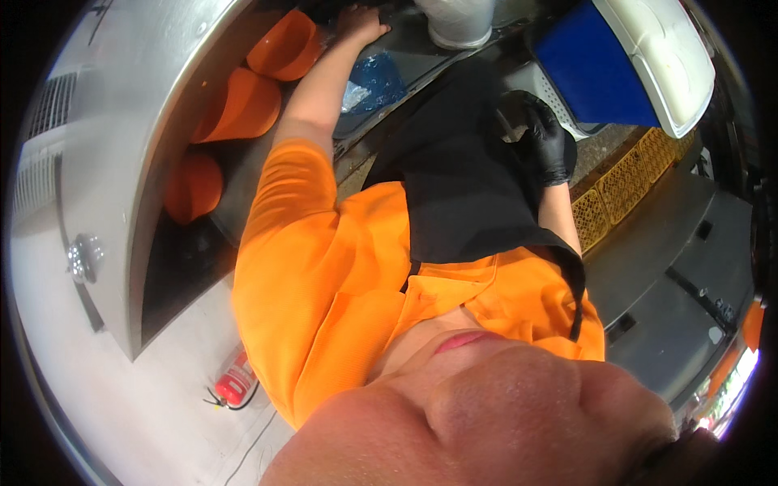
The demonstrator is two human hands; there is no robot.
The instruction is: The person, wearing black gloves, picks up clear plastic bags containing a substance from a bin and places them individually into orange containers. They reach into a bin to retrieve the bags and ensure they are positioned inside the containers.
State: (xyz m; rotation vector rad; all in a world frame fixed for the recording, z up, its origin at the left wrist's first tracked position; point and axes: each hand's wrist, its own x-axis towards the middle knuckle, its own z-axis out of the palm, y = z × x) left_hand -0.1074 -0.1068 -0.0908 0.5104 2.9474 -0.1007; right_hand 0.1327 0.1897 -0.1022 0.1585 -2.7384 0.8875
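Note:
My bare left hand [363, 25] reaches to the far dark work surface [410, 36], thumb spread out to the side. Its fingertips merge into the dark edge of the view, so I cannot tell whether they grip anything. Below it on that surface lies crumpled blue and clear plastic film [378, 84]. To its right stands a whitish plastic-wrapped container [460, 21]. Beside my black apron [462, 182], my right hand [543, 140] wears a black glove, with its fingers bent. A dark, narrow shape lies by those fingers, too unclear to name or to call held.
Orange containers [240, 106] stand under a curved metal panel [158, 115] on the left. At right are a blue bin [595, 67] with a white lid [668, 67], a white perforated basket [556, 100] and yellow plastic grating [617, 185]. A red fire extinguisher [236, 379] is lower left.

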